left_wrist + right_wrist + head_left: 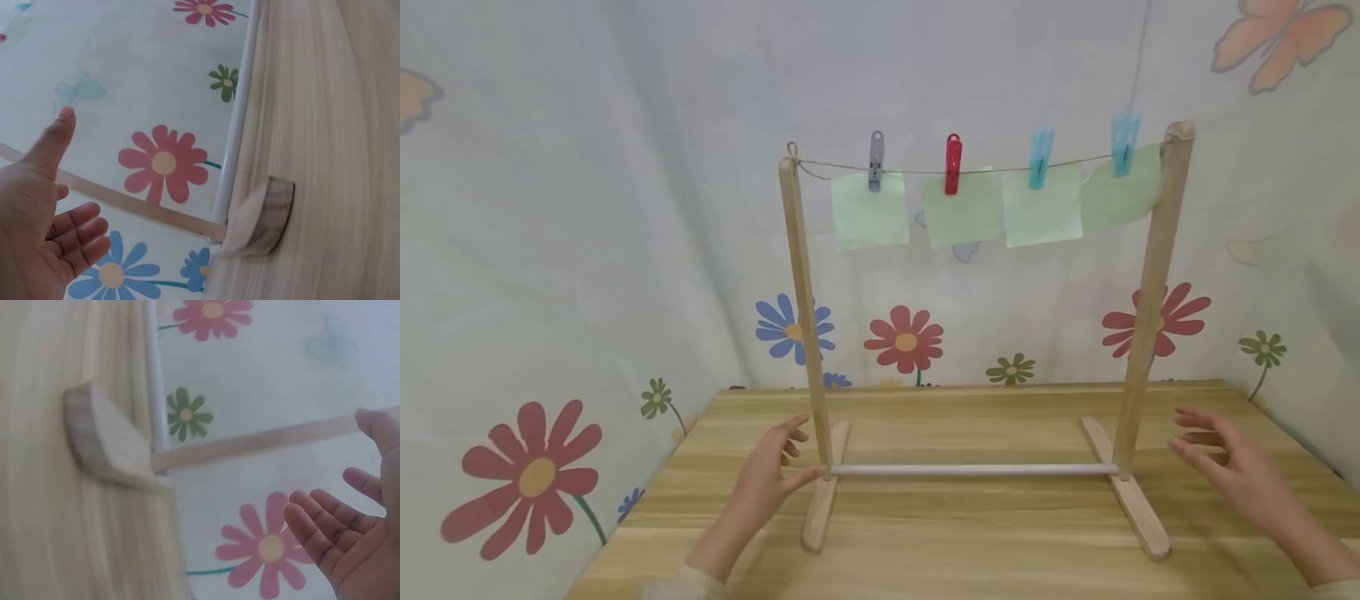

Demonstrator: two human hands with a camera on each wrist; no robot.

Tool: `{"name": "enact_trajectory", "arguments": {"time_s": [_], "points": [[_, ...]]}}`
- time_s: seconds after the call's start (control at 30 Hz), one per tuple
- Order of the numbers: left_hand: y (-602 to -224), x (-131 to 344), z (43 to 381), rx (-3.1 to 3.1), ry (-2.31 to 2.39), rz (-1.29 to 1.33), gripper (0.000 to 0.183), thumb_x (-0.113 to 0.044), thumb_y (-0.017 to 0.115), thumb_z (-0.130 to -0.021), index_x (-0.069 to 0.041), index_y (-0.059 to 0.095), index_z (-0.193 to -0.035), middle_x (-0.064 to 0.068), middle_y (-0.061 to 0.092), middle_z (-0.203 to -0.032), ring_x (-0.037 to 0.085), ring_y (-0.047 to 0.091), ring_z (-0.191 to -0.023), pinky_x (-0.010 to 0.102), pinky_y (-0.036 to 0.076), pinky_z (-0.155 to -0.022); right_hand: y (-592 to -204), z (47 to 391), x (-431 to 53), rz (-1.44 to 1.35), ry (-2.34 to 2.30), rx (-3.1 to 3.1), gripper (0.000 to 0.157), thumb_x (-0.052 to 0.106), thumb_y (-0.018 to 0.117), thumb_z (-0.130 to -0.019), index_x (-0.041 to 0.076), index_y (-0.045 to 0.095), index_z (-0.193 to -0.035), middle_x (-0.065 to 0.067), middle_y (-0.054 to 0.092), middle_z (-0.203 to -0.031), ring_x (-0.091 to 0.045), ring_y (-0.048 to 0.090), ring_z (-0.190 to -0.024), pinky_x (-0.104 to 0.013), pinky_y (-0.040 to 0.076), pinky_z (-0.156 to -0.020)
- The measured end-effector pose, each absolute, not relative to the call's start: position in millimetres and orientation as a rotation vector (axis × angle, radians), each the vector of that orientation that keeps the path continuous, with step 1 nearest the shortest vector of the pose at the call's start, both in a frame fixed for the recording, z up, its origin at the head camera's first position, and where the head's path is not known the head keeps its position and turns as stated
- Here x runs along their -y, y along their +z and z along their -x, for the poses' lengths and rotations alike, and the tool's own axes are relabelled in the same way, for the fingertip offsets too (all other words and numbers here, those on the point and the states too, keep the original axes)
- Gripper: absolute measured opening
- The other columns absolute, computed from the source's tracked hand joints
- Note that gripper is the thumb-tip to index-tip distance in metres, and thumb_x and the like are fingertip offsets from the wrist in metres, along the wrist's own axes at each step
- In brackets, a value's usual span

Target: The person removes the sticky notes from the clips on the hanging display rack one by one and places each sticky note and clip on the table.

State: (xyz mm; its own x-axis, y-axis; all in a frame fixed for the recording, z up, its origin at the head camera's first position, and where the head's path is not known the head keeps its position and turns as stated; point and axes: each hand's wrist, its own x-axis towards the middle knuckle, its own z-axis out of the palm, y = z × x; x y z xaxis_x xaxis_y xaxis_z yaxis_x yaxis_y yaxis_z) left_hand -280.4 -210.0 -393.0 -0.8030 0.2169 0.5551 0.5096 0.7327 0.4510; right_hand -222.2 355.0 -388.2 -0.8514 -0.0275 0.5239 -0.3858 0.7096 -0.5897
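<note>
Nearest the camera: our left hand [765, 472] and right hand [1237, 472], one just outside each side of the miniature wooden clothesline rack [806, 317]. Both are loosely open, fingers relaxed, thumbs apart; we've got hold of nothing. Right is clear of the wood. Left thumb tip overlaps the base of the left upright [800, 267] in the head view; contact there, we can't tell. Rack stands on the wood-grain tabletop [977, 542], between our hands, flower-print backdrop [700, 83] behind.

Handling, our judgement: two-handed job. We'd take both uprights low, near the white crossbar [973, 470], with even pressure, and shift both sides together so the frame doesn't twist or tip. Go slow: each sheet hangs from one pin, and a jolt could skew or shed it. Leave the cord [904, 172] alone. Watch the rightmost sheet: it reaches the right upright [1152, 308] and could snag.

Counts:
- 4 clothespins: grey clothespin [876, 162], red clothespin [952, 167], light-blue clothespin [1041, 158], second light-blue clothespin [1124, 148].
- 4 pale-green paper sheets, one per pin: first sheet [871, 217], second sheet [961, 217], third sheet [1042, 212], rightmost sheet [1118, 200].
- 2 uprights, 2 feet: left foot [822, 512], right foot [1142, 521].
- 1 crossbar, 1 cord.
</note>
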Motion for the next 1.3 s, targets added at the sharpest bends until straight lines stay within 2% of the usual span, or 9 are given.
{"name": "enact_trajectory", "arguments": {"time_s": [0.13,0.23,0.3,0.47,0.67,0.87,1.07,1.17,1.3], "points": [[-387.1,205.0,277.5,2.384,-1.116,0.603,0.064,-0.014,0.079,-0.077,-0.003,0.05,-0.134,0.011,0.062,-0.106,0.013,0.057,-0.086,0.022,0.053,-0.072,-377.0,217.1,-348.9,-0.355,1.072,2.378,0.038,0.009,0.052,-0.098,0.017,0.046,-0.134,0.042,0.044,-0.108,0.018,0.052,-0.086,-0.016,0.049,-0.057],[-383.3,201.6,275.0,2.319,-1.241,0.665,0.058,-0.008,0.075,-0.08,-0.003,0.051,-0.132,0.015,0.062,-0.105,0.01,0.058,-0.087,0.021,0.054,-0.072,-371.5,213.5,-345.2,-0.421,1.128,2.324,0.047,0.002,0.049,-0.098,0.035,0.044,-0.131,0.038,0.051,-0.108,0.013,0.057,-0.082,-0.021,0.047,-0.051],[-380.9,199.2,273.4,2.279,-1.276,0.706,0.055,-0.006,0.074,-0.081,-0.002,0.051,-0.131,0.017,0.062,-0.104,0.01,0.058,-0.087,0.021,0.054,-0.072,-367.5,211.6,-342.3,-0.461,1.165,2.292,0.051,-0.001,0.048,-0.097,0.039,0.044,-0.129,0.036,0.055,-0.109,0.01,0.059,-0.081,-0.022,0.045,-0.049],[-375.9,194.0,270.3,2.212,-1.34,0.766,0.052,-0.002,0.072,-0.08,0.002,0.052,-0.129,0.022,0.062,-0.103,0.009,0.06,-0.088,0.019,0.054,-0.072,-356.9,206.6,-330.4,-0.498,1.214,2.283,0.043,0.0,0.047,-0.098,0.032,0.05,-0.127,0.03,0.06,-0.105,0.0,0.058,-0.072,-0.025,0.042,-0.049],[-365.1,185.5,269.9,2.215,-1.438,0.712,0.048,0.0,0.072,-0.08,0.003,0.055,-0.125,0.021,0.064,-0.1,0.004,0.059,-0.087,0.018,0.053,-0.072,-337.4,206.7,-315.5,-0.539,1.194,2.308,0.032,0.004,0.049,-0.098,0.014,0.054,-0.128,0.026,0.063,-0.1,-0.005,0.057,-0.069,-0.025,0.043,-0.05],[-346.1,178.0,273.6,2.245,-1.528,0.582,0.043,-0.003,0.072,-0.082,-0.001,0.058,-0.123,0.021,0.065,-0.098,0.0,0.058,-0.08,0.017,0.052,-0.068,-312.9,210.0,-303.7,-0.611,1.196,2.277,0.037,0.0,0.052,-0.096,0.024,0.056,-0.124,0.023,0.064,-0.094,-0.005,0.057,-0.065,-0.024,0.043,-0.048],[-321.1,174.1,275.9,2.243,-1.598,0.558,0.039,-0.008,0.07,-0.086,-0.003,0.059,-0.122,-0.002,0.064,-0.089,0.003,0.058,-0.075,0.016,0.051,-0.065,-282.8,209.1,-287.6,-0.616,1.146,2.325,0.035,0.005,0.056,-0.095,0.027,0.055,-0.123,0.022,0.065,-0.092,-0.008,0.056,-0.065,-0.022,0.046,-0.051],[-307.8,172.6,278.8,2.229,-1.62,0.575,0.038,-0.008,0.069,-0.087,-0.002,0.058,-0.122,-0.011,0.062,-0.086,0.003,0.058,-0.073,0.016,0.052,-0.065,-266.3,210.4,-276.0,-0.66,1.108,2.344,0.032,0.007,0.057,-0.095,0.019,0.056,-0.125,0.022,0.064,-0.094,-0.004,0.059,-0.071,-0.022,0.049,-0.054],[-289.3,169.4,281.0,2.196,-1.648,0.569,0.037,-0.01,0.069,-0.087,-0.002,0.058,-0.122,-0.014,0.062,-0.084,0.002,0.058,-0.073,0.019,0.053,-0.064,-247.7,215.6,-257.1,-0.728,1.064,2.348,0.033,0.008,0.058,-0.095,0.01,0.055,-0.127,0.026,0.062,-0.1,-0.001,0.061,-0.076,-0.022,0.05,-0.055]]}}
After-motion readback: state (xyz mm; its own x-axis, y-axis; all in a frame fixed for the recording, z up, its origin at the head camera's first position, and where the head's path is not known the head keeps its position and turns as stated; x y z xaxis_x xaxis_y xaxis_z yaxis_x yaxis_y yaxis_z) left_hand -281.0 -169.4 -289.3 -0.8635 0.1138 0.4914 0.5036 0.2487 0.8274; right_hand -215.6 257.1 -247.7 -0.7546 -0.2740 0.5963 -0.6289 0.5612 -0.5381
